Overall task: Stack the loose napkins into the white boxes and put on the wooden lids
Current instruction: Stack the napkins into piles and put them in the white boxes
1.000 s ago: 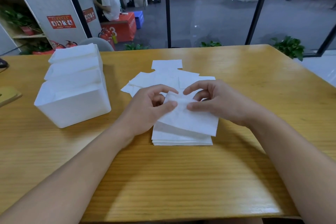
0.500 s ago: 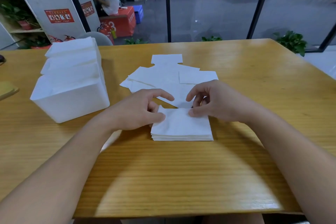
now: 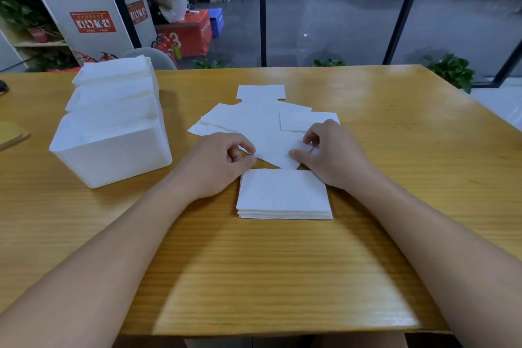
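White paper lay everywhere on the wooden table: a squared-up napkin stack sat close in front of the person, and just beyond it a spread of loose napkins fanned out, overlapping. Both hands had reached past the stack to the nearest loose sheet; the left hand had its fingers curled and looked to be pinching that sheet's left edge between thumb and forefinger, while the right hand pinched its right corner in much the same way. To my eye the step was picking up one napkin to lay on the pile, and it would go best if each hand took only the top layer, lifted it flat and level, and set it down with its corners matching the stack's, since thin tissue drags its neighbours along. Off to the left stood the white boxes, napkins showing above their rims, well apart from the hands. At the far left edge a wooden lid lay only partly in view. Nothing stood between the hands and the stack, though the overlapping sheets themselves could snag.
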A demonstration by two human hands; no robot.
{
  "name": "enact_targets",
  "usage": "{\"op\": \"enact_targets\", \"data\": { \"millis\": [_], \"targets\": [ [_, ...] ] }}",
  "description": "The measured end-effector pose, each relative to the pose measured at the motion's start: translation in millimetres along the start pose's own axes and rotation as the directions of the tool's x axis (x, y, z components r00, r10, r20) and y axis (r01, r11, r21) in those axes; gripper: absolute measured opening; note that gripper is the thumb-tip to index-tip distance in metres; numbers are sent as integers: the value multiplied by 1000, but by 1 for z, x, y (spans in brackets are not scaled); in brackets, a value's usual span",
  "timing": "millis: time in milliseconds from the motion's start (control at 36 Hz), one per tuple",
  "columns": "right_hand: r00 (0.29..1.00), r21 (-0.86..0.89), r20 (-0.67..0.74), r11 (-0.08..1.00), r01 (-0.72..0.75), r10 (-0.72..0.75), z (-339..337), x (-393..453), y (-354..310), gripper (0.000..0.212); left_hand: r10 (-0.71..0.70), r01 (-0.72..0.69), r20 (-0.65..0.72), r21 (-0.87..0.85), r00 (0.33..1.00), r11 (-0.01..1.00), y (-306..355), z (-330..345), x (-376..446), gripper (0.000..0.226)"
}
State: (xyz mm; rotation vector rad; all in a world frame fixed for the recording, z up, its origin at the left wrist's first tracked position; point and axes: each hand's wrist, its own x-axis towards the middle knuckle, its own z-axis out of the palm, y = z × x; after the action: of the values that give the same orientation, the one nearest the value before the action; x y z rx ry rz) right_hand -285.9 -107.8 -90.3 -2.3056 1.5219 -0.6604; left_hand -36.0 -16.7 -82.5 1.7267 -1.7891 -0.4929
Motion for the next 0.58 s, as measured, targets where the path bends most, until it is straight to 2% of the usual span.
{"op": "enact_targets", "data": {
  "millis": [167,222,278,361,417,472,528,583],
  "targets": [
    [999,93,49,996,-2,-2,0,2,-1,16,2,-2,22,30,1000,1000,1,1,0,5],
    [999,171,37,985,10,-16,-2,0,-3,12,9,-9,-24,13,1000,1000,3,2,-1,4],
    [998,234,0,971,59,-61,-7,-1,-4,9,23,-28,-132,-38,991,999,4,1,1,6],
    [986,318,-51,934,164,-156,-16,-5,-6,10,28,-52,-270,-82,962,995,3,-3,4,33],
    [975,352,-67,910,220,-211,-19,-8,-6,12,-5,-22,-265,-98,964,995,2,-6,5,62],
    [965,362,-84,894,263,-249,-21,-10,-5,13,-36,3,-222,-148,974,989,0,-7,5,77],
    [962,367,-95,889,274,-258,-22,-11,-4,15,-29,-12,-187,-218,982,976,-2,-6,5,68],
    [964,378,-81,887,264,-253,-24,-13,-4,17,4,-49,-203,-216,979,975,-2,-6,4,42]
  ]
}}
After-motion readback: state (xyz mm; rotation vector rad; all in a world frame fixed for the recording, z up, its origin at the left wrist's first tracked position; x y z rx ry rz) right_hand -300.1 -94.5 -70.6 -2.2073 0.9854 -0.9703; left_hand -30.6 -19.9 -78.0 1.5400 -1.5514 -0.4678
